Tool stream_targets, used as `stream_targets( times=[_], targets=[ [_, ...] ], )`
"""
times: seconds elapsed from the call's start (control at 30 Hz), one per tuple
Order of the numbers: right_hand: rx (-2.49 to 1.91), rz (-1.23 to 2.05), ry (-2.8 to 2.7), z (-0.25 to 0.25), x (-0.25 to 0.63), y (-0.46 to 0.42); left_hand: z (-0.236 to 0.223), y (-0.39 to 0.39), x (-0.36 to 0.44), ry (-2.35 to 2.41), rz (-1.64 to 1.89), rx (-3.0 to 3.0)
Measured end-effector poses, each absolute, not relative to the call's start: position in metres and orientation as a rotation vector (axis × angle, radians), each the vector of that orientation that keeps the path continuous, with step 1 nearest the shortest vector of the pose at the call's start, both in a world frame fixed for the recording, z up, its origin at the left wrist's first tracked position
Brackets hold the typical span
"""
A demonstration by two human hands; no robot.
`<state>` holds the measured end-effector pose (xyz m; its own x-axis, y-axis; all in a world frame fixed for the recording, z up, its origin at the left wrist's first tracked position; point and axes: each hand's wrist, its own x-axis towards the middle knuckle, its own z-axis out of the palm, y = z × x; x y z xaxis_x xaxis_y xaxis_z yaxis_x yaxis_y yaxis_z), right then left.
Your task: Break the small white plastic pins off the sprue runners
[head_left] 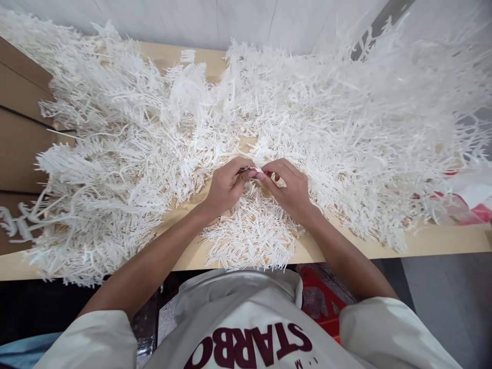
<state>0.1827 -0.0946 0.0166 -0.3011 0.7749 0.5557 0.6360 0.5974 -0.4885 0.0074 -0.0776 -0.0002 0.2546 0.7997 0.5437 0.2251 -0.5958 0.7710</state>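
Note:
Between my fingertips is a small white plastic piece (pixel 258 169), pinched from both sides above the table. My left hand (pixel 229 183) is closed on its left end, thumb against forefinger. On the other end, my right hand (pixel 287 185) is closed in a like pinch. Fingers cover most of the piece, so its full shape is hidden. Below the hands, near the table's front edge, lies a loose heap of short white plastic pieces (pixel 253 233). Longer branched white plastic strands (pixel 111 169) are piled on the left, and another large pile (pixel 346 123) spreads to the right.
The tan tabletop (pixel 442 241) shows along its front edge. A cardboard box (pixel 23 154) stands at the left. A clear and red plastic bag (pixel 461 205) lies at the right. A pale wall (pixel 246 20) rises behind, and something red (pixel 323 302) is under the table.

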Motion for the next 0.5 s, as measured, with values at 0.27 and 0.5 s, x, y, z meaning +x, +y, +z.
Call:
stream_targets(
  times=[0.27, 0.5],
  targets=[
    [-1.157, 0.355, -2.175, 0.0217, 0.1811, -0.0982, 0.0013, -0.0800, 0.0073, 0.983, 1.254, 1.964],
    [-1.145, 0.239, -2.173, 0.0165, 0.1802, -0.0994, 0.0082, -0.0813, 0.0065, 0.907, 1.166, 1.817]
  ],
)
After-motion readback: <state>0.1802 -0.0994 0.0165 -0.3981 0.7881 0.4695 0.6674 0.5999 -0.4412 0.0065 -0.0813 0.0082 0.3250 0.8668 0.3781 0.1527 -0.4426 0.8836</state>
